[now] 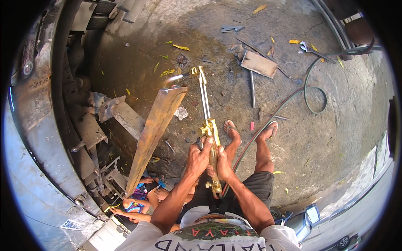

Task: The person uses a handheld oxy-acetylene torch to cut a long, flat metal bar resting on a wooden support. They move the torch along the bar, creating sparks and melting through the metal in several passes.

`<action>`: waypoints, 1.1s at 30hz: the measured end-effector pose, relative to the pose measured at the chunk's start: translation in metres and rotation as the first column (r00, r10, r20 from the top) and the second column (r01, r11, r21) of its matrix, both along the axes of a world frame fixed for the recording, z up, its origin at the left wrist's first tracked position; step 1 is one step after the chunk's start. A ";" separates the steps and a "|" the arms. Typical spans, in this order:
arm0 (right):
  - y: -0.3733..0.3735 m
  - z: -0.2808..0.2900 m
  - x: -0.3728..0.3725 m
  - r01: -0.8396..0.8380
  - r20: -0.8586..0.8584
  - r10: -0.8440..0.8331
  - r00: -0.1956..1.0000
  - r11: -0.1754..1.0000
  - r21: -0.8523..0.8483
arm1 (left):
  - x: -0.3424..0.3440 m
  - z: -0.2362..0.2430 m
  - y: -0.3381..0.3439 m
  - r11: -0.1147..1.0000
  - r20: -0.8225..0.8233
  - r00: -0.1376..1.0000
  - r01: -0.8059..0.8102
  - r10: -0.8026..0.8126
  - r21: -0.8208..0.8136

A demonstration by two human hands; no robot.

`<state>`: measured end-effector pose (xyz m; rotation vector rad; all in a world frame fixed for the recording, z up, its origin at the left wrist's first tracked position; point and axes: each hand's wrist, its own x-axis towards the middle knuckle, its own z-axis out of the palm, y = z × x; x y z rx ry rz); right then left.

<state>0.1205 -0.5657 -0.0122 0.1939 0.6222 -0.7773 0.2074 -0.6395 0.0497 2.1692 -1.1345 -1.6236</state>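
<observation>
My left hand [197, 160] grips the brass cutting torch [204, 98] near its valves, the thumb lying along the body. A small dark item shows beside its fingers; what it is I cannot make out. Lower on the handle, my right hand [224, 164] is wrapped round the same torch. From the torch's angled tip a bright flame [175, 78] points left. Just below the flame, apart from the tip, is the upper end of a long rusty steel beam [157, 125], which slants down to the lower left.
Hoses [278, 109] run from the torch across the concrete toward the upper right. A metal plate [259, 64], rods and leaves lie on the floor. A vehicle frame [86, 123] stands at the left. People [144, 196] sit close by at lower left. My sandalled feet [268, 130] are near the hoses.
</observation>
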 end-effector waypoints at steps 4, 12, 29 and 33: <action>-0.006 0.011 -0.008 0.089 -0.298 -0.142 0.944 0.979 -0.183 | -0.008 -0.006 0.006 0.998 -0.072 0.997 0.028 -0.031 -0.049; 0.001 0.016 -0.005 0.103 -0.488 -0.249 0.837 0.946 -0.306 | -0.014 -0.007 0.012 0.984 -0.164 0.974 -0.138 0.155 0.111; 0.019 -0.017 0.079 0.129 -0.147 -0.112 0.983 0.986 0.110 | 0.078 -0.063 0.015 0.994 0.048 0.997 0.055 -0.060 0.093; 0.018 -0.019 0.090 0.125 -0.129 -0.105 0.986 0.980 0.155 | 0.091 -0.069 0.014 0.990 0.076 0.991 0.108 -0.115 0.087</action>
